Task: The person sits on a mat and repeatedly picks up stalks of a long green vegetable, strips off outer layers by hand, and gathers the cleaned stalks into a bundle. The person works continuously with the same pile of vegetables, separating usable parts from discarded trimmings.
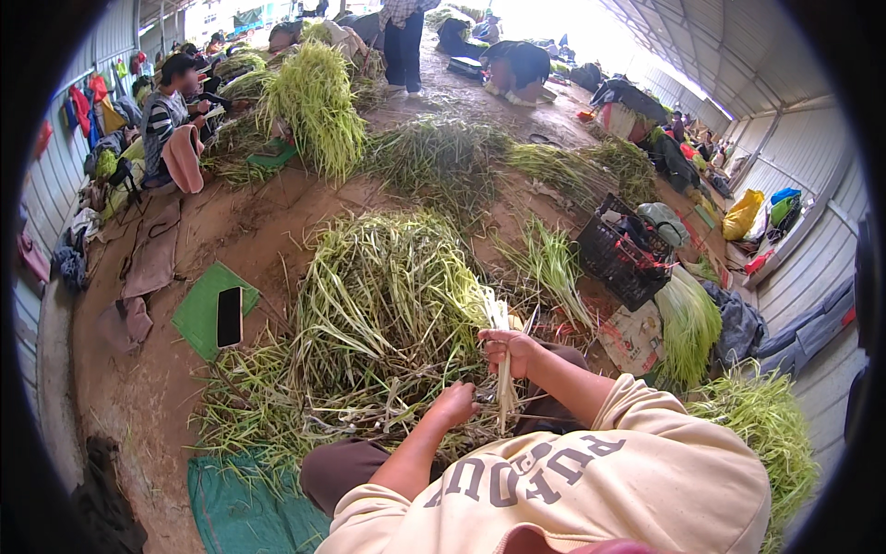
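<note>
My right hand (511, 352) is closed around a bunch of pale stalks (504, 388), whose leafy ends lie towards the pile. To its lower left, my left hand (455, 404) is held low over loose stalks, its fingers curled; whether it holds a thin stalk I cannot tell. In front of me rises a big heap of long green and yellowish leafy stalks (387, 291), with trimmings and dry leaves around its foot. A smaller bundle of green stalks with pale ends (554, 266) lies on the ground right of the heap.
A phone (230, 317) rests on a green sheet (201, 311) at left. On the right stand a black plastic crate (612, 260) and a fanned green bundle (686, 325). A teal woven sack (242, 505) lies lower left. A seated person (169, 124) and a standing person (403, 48) are farther off.
</note>
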### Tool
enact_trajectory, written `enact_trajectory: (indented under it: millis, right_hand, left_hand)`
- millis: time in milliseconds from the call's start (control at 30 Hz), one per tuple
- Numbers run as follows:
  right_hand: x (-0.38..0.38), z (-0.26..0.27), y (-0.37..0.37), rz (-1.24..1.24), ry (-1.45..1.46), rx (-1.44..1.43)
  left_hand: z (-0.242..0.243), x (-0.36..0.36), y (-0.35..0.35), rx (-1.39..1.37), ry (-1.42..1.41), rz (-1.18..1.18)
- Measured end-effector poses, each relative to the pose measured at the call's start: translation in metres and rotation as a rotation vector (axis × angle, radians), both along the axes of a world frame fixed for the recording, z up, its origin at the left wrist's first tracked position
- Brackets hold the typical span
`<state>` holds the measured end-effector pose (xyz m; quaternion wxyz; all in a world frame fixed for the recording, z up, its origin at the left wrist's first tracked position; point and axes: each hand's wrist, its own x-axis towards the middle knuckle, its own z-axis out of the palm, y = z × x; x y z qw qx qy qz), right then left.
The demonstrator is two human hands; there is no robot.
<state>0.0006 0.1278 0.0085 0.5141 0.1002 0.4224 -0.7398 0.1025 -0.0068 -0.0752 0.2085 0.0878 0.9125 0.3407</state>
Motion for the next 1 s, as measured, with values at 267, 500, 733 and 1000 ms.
enact_trajectory:
  millis: [267,500,733,1000]
  right_hand:
    - [0.003,0.003,0.003,-0.019,0.034,0.048]
    - [0.003,0.007,0.005,-0.011,-0.001,0.035]
    - [0.003,0.006,0.007,-0.017,0.022,0.032]
    - [0.002,0.013,0.011,-0.048,-0.002,-0.041]
  left_hand:
    - [-0.006,-0.002,0.002,-0.03,-0.029,-0.013]
    - [-0.003,0.0,0.002,-0.012,-0.003,0.006]
    - [0.0,0.002,0.0,-0.057,0.047,0.01]
    - [-0.008,0.006,-0.001,-0.093,0.007,0.045]
